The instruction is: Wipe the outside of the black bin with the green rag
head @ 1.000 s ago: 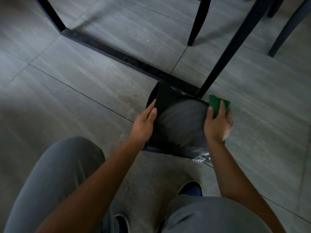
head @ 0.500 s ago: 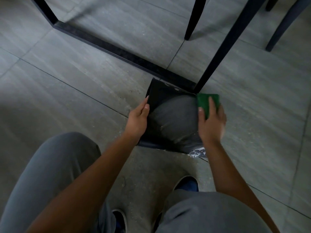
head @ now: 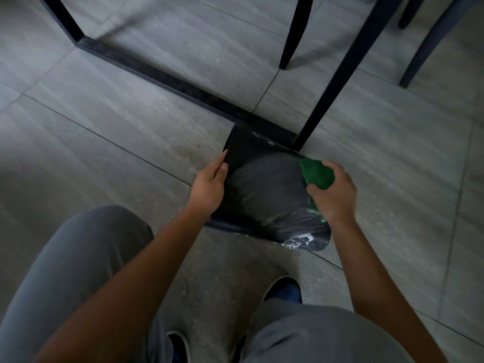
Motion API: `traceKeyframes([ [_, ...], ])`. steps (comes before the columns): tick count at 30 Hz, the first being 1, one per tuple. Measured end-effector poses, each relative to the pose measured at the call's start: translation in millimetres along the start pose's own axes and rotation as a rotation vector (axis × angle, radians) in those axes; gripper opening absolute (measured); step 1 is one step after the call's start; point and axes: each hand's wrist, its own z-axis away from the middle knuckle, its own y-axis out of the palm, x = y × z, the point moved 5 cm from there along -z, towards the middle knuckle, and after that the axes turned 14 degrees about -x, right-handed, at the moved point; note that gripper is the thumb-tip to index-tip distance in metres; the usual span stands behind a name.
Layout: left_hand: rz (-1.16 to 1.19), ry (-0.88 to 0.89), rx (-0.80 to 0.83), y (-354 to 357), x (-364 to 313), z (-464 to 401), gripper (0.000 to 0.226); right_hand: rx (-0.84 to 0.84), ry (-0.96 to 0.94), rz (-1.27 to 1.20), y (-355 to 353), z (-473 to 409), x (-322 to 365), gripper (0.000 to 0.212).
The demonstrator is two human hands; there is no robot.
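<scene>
The black bin (head: 248, 153) stands on the tiled floor in front of my knees, lined with a dark plastic bag (head: 267, 189). My left hand (head: 209, 187) grips the bin's left rim, fingers over the edge. My right hand (head: 334, 193) holds the green rag (head: 317, 175) bunched against the bin's right rim and side. Soapy foam (head: 298, 241) clings to the bin's near right corner.
A black metal table frame (head: 167, 74) runs along the floor just behind the bin, with an upright leg (head: 340, 77) touching its far right corner. Dark chair legs (head: 293, 35) stand further back. My knees and shoes (head: 282, 289) fill the bottom.
My right hand has turned and bunched the rag, drawing it back along the bin's right rim toward me. My left hand stays on the left rim.
</scene>
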Motion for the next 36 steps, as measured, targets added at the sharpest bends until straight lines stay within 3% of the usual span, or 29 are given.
traceKeyframes([
  [3, -0.007, -0.007, 0.005, 0.2, 0.5, 2.5, 0.044, 0.141, 0.337, -0.584, -8.4, 3.6, 3.1, 0.048],
  [5, -0.006, -0.004, 0.001, 0.9, -0.1, 3.6, 0.044, 0.225, 0.456, -0.761, -8.1, 4.5, -0.3, 0.037],
  [9, -0.006, 0.004, 0.001, 0.6, 0.1, 4.1, 0.045, 0.200, 0.291, -0.486, -6.4, 15.4, -9.8, 0.047],
  [12, -0.029, 0.011, -0.006, 1.0, 0.8, 4.2, 0.045, 0.213, 0.307, -0.420, 2.6, 28.3, -22.2, 0.082],
  [15, -0.025, 0.029, -0.001, 3.3, -1.6, 5.8, 0.045, 0.074, 0.205, -0.289, 5.1, 34.9, -17.2, 0.091],
  [20, -0.015, 0.064, 0.008, 5.4, -7.0, 9.6, 0.045, -0.141, -0.049, 0.064, 9.8, 33.6, 6.9, 0.079],
  [23, -0.019, 0.075, -0.004, 5.0, -7.9, 9.7, 0.045, -0.117, -0.225, 0.244, 28.3, 53.7, 15.7, 0.060],
  [26, 0.003, 0.084, 0.016, 2.6, -8.4, 12.0, 0.045, -0.105, -0.323, 0.253, 37.9, 56.3, 6.3, 0.049],
  [28, 0.013, 0.106, 0.039, 3.3, -11.7, 15.2, 0.046, -0.127, -0.263, 0.222, 31.3, 36.7, -10.8, 0.047],
  [31, 0.032, 0.112, 0.038, 9.0, -19.0, 20.0, 0.046, -0.186, 0.074, 0.144, 19.1, 3.9, -36.6, 0.047],
  [32, 0.048, 0.118, 0.033, 11.2, -20.7, 21.3, 0.046, -0.199, 0.103, 0.123, 19.6, 1.2, -31.4, 0.046],
  [34, 0.059, 0.130, 0.035, 14.6, -25.0, 22.8, 0.046, -0.200, -0.070, 0.069, 30.0, 12.7, 2.2, 0.043],
  [36, 0.051, 0.154, 0.034, 16.9, -29.1, 18.6, 0.045, -0.178, -0.381, -0.020, 48.2, 44.5, 52.1, 0.042],
])
